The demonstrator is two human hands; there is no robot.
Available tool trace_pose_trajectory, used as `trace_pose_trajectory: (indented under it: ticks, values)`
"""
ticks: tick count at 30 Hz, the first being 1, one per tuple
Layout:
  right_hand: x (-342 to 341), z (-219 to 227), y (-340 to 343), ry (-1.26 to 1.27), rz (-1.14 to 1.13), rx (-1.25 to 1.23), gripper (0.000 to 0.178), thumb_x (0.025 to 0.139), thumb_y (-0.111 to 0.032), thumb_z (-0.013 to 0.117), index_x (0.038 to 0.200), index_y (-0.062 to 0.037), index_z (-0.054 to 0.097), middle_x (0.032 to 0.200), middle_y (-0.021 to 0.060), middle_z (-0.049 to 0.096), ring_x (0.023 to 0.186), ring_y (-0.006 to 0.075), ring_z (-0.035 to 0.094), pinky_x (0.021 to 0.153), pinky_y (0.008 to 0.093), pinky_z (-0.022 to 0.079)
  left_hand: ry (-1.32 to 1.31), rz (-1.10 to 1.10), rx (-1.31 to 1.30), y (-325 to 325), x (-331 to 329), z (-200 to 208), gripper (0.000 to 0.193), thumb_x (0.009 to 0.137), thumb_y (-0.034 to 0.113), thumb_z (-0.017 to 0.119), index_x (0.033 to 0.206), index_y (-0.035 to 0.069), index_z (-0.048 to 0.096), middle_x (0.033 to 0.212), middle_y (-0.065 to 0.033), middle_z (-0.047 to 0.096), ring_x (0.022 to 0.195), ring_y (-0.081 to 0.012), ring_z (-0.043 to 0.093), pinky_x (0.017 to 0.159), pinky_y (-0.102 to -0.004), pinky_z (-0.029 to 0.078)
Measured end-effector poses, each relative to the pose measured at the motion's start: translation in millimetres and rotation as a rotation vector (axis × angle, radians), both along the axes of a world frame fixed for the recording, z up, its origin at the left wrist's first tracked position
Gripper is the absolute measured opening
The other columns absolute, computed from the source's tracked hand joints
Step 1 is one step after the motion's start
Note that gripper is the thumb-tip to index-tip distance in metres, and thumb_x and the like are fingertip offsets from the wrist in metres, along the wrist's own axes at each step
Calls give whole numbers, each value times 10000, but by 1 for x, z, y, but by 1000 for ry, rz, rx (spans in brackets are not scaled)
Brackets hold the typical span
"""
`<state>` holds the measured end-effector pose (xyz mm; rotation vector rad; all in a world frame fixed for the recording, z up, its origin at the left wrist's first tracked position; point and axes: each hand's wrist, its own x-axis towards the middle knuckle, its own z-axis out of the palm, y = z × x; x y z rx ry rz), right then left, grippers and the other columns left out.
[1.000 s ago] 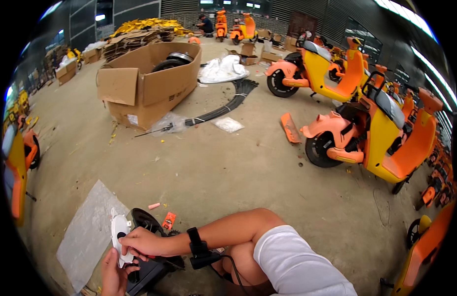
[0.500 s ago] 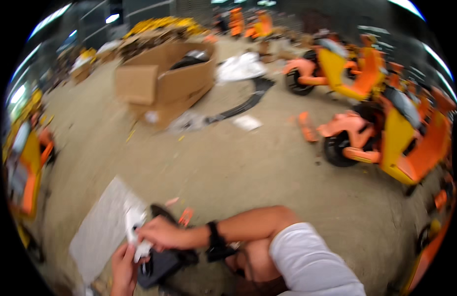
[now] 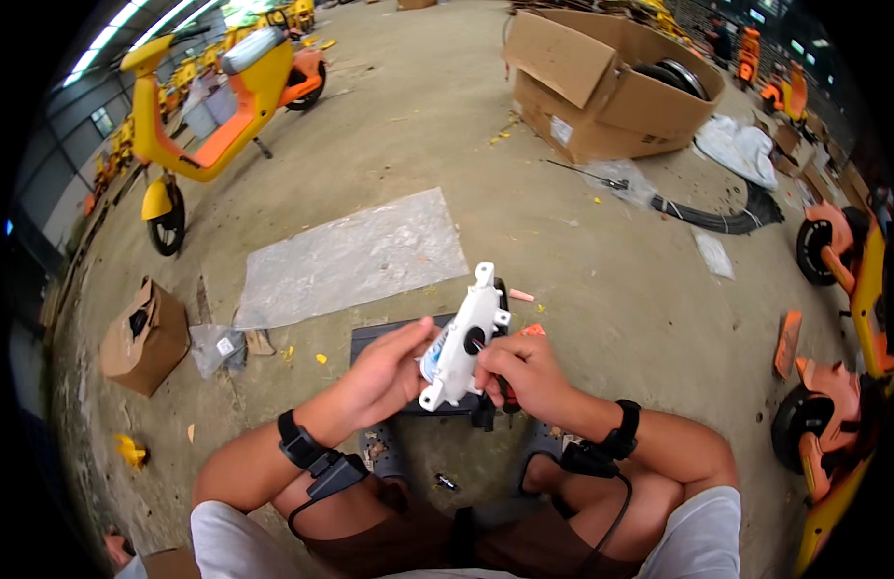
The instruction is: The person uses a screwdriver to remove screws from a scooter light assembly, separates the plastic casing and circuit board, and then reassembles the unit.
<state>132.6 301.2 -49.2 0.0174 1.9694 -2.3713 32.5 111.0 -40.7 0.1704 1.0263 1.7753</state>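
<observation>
Between the 2 hands, a white housing (image 3: 457, 365) is slanting. The left hand (image 3: 387, 374) is cupping and gripping its left side; the right hand (image 3: 526, 372) is bending its fingers beside the dark round hole (image 3: 475, 341), though I cannot tell what they are pinching. The step in hand is seemingly centring on that hole, and the next move is probably calling for steady support. The elongated housing is looking smooth and rigid, with lugs (image 3: 484, 274) jutting out. Beyond the hands, a crinkled, translucent sheet (image 3: 355, 261) is lying flat.

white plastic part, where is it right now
In the head view, the white plastic part is just below centre, between the left hand and right hand, with the plastic sheet up-left.
</observation>
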Motion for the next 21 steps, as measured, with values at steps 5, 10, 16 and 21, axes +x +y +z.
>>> trace_pose_trajectory:
  ticks: [5, 10, 16, 21]
  values:
    - [3, -6, -3, 29, 77, -9, 291, 927, -142, 512, 731, 28, 643, 602, 53, 592, 500, 86, 525, 462, 229, 373, -45, -69, 7, -7, 7, -3, 377, 1035, 292, 405, 1263, 10, 510, 1162, -109, 625, 1036, -190, 626, 903, -377, 509]
    - [2, -4, -5, -31, 115, -95, 328, 932, -189, 494, 732, 19, 651, 589, 66, 588, 502, 109, 531, 485, 252, 387, 11, -111, 44, -9, 7, 4, 454, 1030, 263, 414, 1422, 40, 361, 1312, -102, 524, 1173, -197, 544, 975, -379, 467]
    - [-1, -1, -6, -23, 125, -274, 339, 941, -192, 481, 735, 32, 628, 593, 80, 566, 511, 145, 535, 509, 269, 409, 64, -6, 80, -12, 6, 5, 471, 1009, 199, 470, 1433, 33, 351, 1311, -112, 533, 1196, -215, 540, 1005, -382, 456]
    - [2, 4, -6, -73, 93, -193, 352, 962, -234, 499, 756, 22, 626, 609, 63, 549, 521, 134, 524, 516, 259, 401, 184, 4, 54, -14, 8, 11, 483, 995, 194, 511, 1420, 17, 366, 1273, -116, 562, 1169, -211, 561, 1003, -388, 462]
